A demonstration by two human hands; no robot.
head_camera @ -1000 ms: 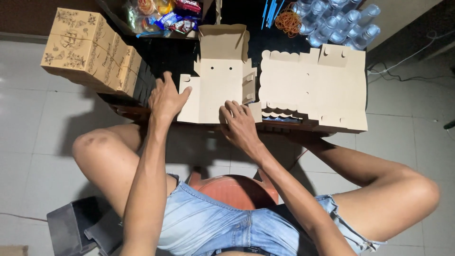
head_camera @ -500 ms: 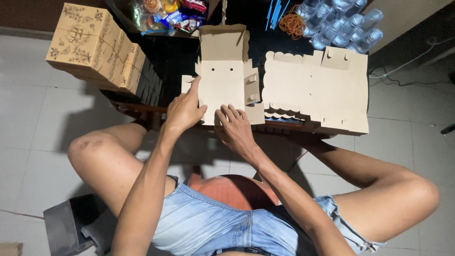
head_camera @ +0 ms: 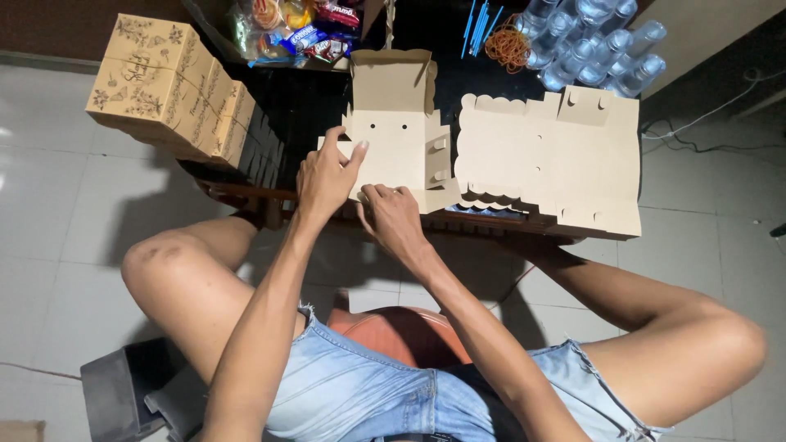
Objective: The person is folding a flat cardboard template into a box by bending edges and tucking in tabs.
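The half-folded cardboard box [head_camera: 399, 135] lies on the dark surface [head_camera: 311, 98], back flap up, side tabs not yet tucked. The left hand [head_camera: 326, 176] pinches its left wall in its fingers; the right hand [head_camera: 393, 214] presses curled fingers on the near edge. Flat scalloped blanks [head_camera: 548, 160] wait beside it, finished printed boxes [head_camera: 168, 86] stacked left.

Bottles [head_camera: 591, 41] cropped at top edge

A half-folded tan cardboard box [head_camera: 399, 139] is lying at the table's near edge, lid flap standing up. Flat scalloped box blanks [head_camera: 548, 160] are stacking just right of it. Assembled tan boxes with dark floral print [head_camera: 168, 86] are sitting far left. Colourful snack packets [head_camera: 299, 24] are lying behind.
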